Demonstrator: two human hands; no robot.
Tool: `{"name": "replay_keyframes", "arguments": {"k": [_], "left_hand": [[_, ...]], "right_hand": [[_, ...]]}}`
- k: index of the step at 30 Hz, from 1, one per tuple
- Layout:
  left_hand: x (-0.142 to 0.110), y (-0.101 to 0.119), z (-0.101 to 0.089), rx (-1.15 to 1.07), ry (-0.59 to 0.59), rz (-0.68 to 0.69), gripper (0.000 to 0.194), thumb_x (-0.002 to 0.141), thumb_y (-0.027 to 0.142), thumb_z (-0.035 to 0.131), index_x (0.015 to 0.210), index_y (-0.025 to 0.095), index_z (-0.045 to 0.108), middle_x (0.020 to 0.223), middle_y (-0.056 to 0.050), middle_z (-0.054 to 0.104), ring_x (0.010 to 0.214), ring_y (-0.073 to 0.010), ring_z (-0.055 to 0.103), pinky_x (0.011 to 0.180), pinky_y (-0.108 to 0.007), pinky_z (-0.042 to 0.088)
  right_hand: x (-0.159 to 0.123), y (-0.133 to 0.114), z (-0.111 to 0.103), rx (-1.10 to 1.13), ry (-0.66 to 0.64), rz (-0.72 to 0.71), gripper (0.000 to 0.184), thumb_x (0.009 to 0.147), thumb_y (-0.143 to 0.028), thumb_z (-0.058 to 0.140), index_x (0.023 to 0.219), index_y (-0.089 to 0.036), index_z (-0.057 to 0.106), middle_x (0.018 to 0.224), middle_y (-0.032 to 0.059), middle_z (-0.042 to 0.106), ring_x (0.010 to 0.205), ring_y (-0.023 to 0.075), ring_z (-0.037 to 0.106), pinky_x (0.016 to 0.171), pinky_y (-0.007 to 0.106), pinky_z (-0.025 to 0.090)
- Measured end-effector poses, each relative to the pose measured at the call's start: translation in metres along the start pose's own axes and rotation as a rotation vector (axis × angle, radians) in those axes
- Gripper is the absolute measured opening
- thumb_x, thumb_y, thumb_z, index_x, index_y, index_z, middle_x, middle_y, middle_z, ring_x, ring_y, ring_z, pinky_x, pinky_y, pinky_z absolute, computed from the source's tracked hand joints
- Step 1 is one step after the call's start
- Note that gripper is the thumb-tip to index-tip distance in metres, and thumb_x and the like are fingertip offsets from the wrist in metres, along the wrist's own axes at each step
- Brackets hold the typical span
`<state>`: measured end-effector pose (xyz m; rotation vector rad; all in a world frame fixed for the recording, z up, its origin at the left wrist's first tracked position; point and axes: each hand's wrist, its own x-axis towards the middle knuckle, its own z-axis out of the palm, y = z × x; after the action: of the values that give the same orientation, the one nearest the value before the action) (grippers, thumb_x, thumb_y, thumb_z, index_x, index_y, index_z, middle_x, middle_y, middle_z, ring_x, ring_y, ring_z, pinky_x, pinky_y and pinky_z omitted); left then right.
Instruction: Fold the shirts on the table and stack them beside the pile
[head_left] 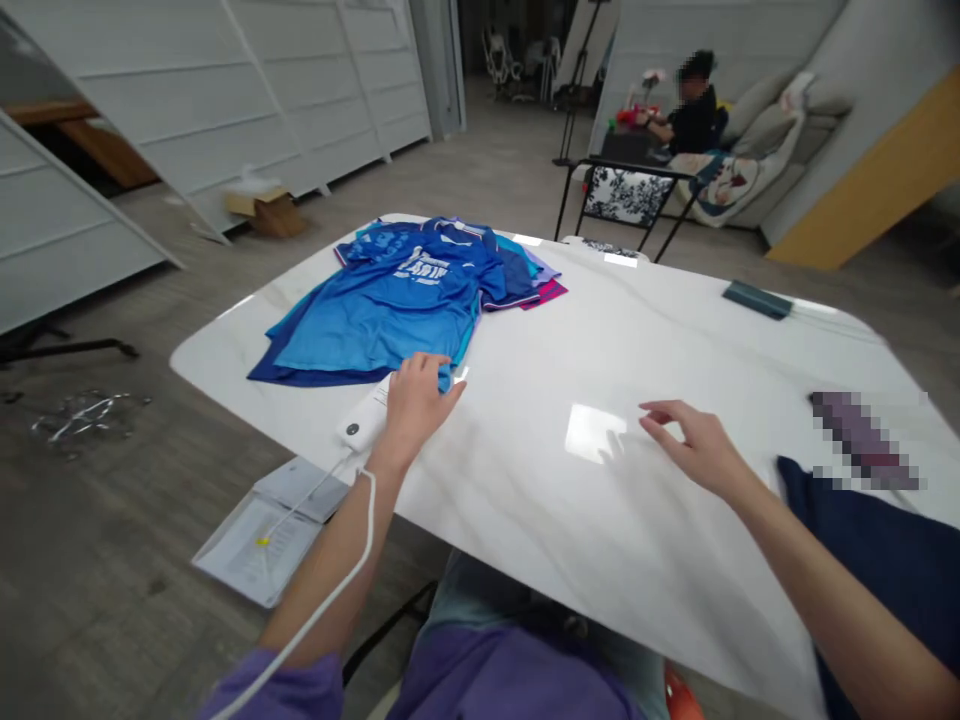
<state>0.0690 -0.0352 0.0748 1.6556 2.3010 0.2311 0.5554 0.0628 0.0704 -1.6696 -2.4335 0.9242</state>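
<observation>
A: Where is the garment?
B: Blue jersey, white lettering on its chest, lies on the left part of the counter, spread face up over a stack of garments; pink-red cloth pokes out at the far right.
A: Hands?
B: Left hand pinches the jersey's near right corner, thumb against fingers. Right hand holds nothing: thumb and forefinger curved, a gap between them, above bare counter, well apart from the cloth.
A: First risk?
B: Dragging the layer below. A darker blue hem shows right under the jersey; a deep pinch could pull both. The fingers hide the grip, so I can't tell how many layers are in it.
A: Second?
B: Cord snag. White cord lies across the left forearm, and a white device sits just beside that wrist, near the counter's edge. A quick sweep of the arm could tip it off.
A: And one-handed lifting?
B: With only one corner held, the slick-looking fabric would likely twist or bunch.
</observation>
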Motion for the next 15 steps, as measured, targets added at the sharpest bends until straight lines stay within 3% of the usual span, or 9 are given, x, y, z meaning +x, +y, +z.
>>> {"name": "replay_keyframes", "arguments": {"k": [3, 5, 9, 12, 15], "left_hand": [[0.01, -0.024, 0.011, 0.096, -0.058, -0.059, 0.046, 0.101, 0.048, 0.078, 0.139, 0.024, 0.072, 0.137, -0.015, 0.075, 0.131, -0.0394, 0.066, 0.111, -0.052, 0.049], [0.014, -0.033, 0.017, 0.101, -0.087, -0.066, 0.032, 0.103, 0.043, 0.074, 0.13, 0.026, 0.076, 0.13, -0.013, 0.079, 0.125, -0.0372, 0.069, 0.108, -0.051, 0.048], [0.019, -0.046, 0.018, 0.009, -0.067, -0.063, 0.018, 0.11, 0.034, 0.061, 0.111, 0.027, 0.078, 0.114, -0.009, 0.083, 0.111, -0.0319, 0.073, 0.099, -0.048, 0.048], [0.02, -0.053, 0.009, -0.113, -0.006, -0.062, 0.017, 0.112, 0.033, 0.06, 0.108, 0.027, 0.076, 0.109, -0.006, 0.083, 0.105, -0.0287, 0.075, 0.095, -0.046, 0.047], [0.02, -0.056, -0.004, -0.204, 0.06, -0.058, 0.013, 0.111, 0.032, 0.061, 0.108, 0.027, 0.072, 0.108, -0.005, 0.082, 0.103, -0.0271, 0.076, 0.092, -0.044, 0.047]], "right_hand": [[0.11, -0.058, 0.055, 0.203, -0.165, -0.024, 0.046, 0.11, -0.067, 0.058, 0.132, -0.03, 0.075, 0.121, 0.0084, 0.083, 0.105, 0.0269, 0.081, 0.093, 0.044, 0.064], [0.186, -0.093, 0.092, 0.32, -0.2, 0.0, 0.04, 0.11, -0.059, 0.06, 0.127, -0.027, 0.074, 0.118, 0.0077, 0.083, 0.099, 0.0234, 0.081, 0.097, 0.041, 0.064], [0.326, -0.15, 0.154, 0.356, -0.122, 0.069, 0.035, 0.112, -0.051, 0.057, 0.127, -0.022, 0.069, 0.121, 0.0101, 0.083, 0.1, 0.0236, 0.081, 0.103, 0.042, 0.063], [0.399, -0.174, 0.182, 0.22, -0.024, 0.196, 0.046, 0.111, -0.056, 0.058, 0.132, -0.017, 0.066, 0.136, 0.0205, 0.078, 0.124, 0.032, 0.077, 0.114, 0.049, 0.06], [0.441, -0.18, 0.196, 0.135, -0.018, 0.27, 0.041, 0.104, -0.051, 0.067, 0.124, -0.015, 0.068, 0.139, 0.0242, 0.075, 0.133, 0.0357, 0.072, 0.119, 0.052, 0.057]]}}
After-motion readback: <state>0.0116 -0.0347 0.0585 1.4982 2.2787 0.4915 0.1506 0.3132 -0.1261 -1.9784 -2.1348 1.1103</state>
